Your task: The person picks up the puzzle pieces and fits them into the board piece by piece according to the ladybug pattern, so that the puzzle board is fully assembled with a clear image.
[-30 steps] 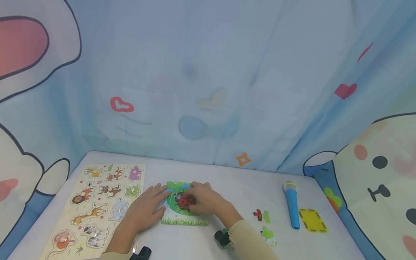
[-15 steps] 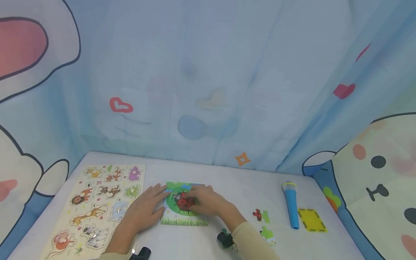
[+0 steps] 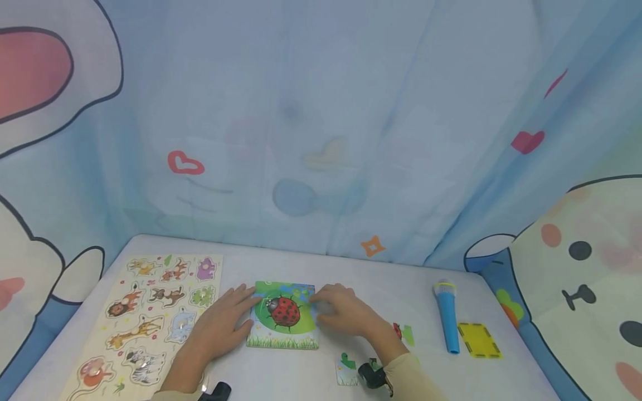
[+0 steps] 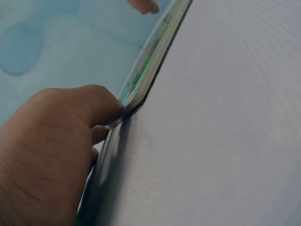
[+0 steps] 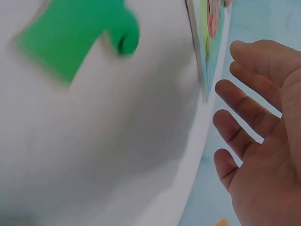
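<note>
A square ladybug jigsaw board lies flat on the table, its picture fully in sight. My left hand stays at the board's left edge with long fingers, its fingertips touching that side. In the left wrist view the thumb meets the corner of the board. Just right of the board hovers my right hand. The right wrist view shows its fingers spread and loosely bent, holding nothing. A loose jigsaw piece with green and grass print lies before the right wrist; other pieces are partly behind that arm.
On the left lies a wooden animal peg puzzle, partly under the left forearm. A blue toy microphone and a yellow square frame lie on the right. A cartoon curtain hangs behind the table.
My right hand has come off the ladybug board and shifted right, uncovering the picture and the loose piece near its wrist. The left hand holds its place.
</note>
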`<state>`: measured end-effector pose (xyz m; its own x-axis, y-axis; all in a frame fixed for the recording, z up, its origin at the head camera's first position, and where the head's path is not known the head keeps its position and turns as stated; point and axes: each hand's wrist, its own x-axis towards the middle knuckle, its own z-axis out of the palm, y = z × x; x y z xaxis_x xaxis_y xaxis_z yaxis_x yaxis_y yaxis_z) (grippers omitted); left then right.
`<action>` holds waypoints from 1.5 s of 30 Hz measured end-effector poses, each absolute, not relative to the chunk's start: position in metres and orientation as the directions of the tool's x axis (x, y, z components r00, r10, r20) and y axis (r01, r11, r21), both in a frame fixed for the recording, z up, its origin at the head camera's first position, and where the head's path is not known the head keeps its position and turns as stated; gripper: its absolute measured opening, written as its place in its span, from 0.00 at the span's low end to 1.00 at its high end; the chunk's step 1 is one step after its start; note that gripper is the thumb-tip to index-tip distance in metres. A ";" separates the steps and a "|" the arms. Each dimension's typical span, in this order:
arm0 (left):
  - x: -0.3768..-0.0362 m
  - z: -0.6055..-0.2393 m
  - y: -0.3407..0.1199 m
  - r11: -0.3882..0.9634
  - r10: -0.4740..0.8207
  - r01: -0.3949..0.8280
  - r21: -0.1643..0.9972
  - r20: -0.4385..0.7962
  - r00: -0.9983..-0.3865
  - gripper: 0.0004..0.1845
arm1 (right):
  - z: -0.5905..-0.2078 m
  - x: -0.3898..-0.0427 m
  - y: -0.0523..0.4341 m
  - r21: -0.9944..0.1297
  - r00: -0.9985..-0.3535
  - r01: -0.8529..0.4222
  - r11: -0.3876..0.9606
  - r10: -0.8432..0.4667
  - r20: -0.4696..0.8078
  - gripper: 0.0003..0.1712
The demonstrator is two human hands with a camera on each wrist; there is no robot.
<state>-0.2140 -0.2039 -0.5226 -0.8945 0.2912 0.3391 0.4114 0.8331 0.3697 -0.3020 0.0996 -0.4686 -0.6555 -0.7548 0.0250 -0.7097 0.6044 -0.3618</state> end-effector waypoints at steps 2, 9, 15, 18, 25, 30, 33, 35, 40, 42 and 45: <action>-0.214 -0.523 -0.204 0.834 0.289 0.410 0.369 0.339 -0.895 0.26 | -0.469 -0.303 0.108 -0.364 -0.668 -0.699 0.615 -0.743 0.027 0.19; -0.213 -0.526 -0.204 0.838 0.286 0.408 0.362 0.346 -0.894 0.26 | -0.467 -0.304 0.135 -0.345 -0.725 -0.654 0.673 -0.687 0.034 0.20; -0.213 -0.526 -0.203 0.834 0.285 0.414 0.364 0.359 -0.889 0.25 | -0.472 -0.303 0.163 -0.357 -0.773 -0.604 0.712 -0.632 0.046 0.20; -0.213 -0.526 -0.202 0.831 0.286 0.414 0.370 0.355 -0.890 0.25 | -0.475 -0.302 0.181 -0.356 -0.790 -0.584 0.730 -0.612 0.041 0.20; -0.213 -0.526 -0.201 0.830 0.292 0.418 0.369 0.351 -0.890 0.26 | -0.483 -0.297 0.222 -0.394 -0.861 -0.477 0.786 -0.508 0.028 0.21; -0.214 -0.527 -0.201 0.833 0.293 0.418 0.362 0.352 -0.889 0.26 | -0.489 -0.296 0.248 -0.408 -0.920 -0.359 0.839 -0.392 0.002 0.20; -0.214 -0.526 -0.202 0.834 0.291 0.416 0.361 0.353 -0.889 0.26 | -0.490 -0.295 0.260 -0.427 -0.927 -0.335 0.840 -0.374 -0.008 0.19; -0.213 -0.526 -0.203 0.835 0.291 0.418 0.358 0.357 -0.888 0.26 | -0.491 -0.293 0.266 -0.444 -0.924 -0.338 0.830 -0.382 -0.011 0.18; -0.213 -0.526 -0.204 0.834 0.291 0.421 0.357 0.365 -0.884 0.26 | -0.490 -0.285 0.274 -0.447 -0.926 -0.333 0.830 -0.378 -0.012 0.18; -0.213 -0.526 -0.204 0.834 0.288 0.419 0.361 0.362 -0.886 0.26 | -0.489 -0.282 0.276 -0.437 -0.929 -0.328 0.837 -0.370 -0.011 0.18; -0.213 -0.526 -0.204 0.834 0.285 0.415 0.364 0.360 -0.888 0.25 | -0.489 -0.280 0.278 -0.429 -0.931 -0.321 0.844 -0.364 -0.018 0.19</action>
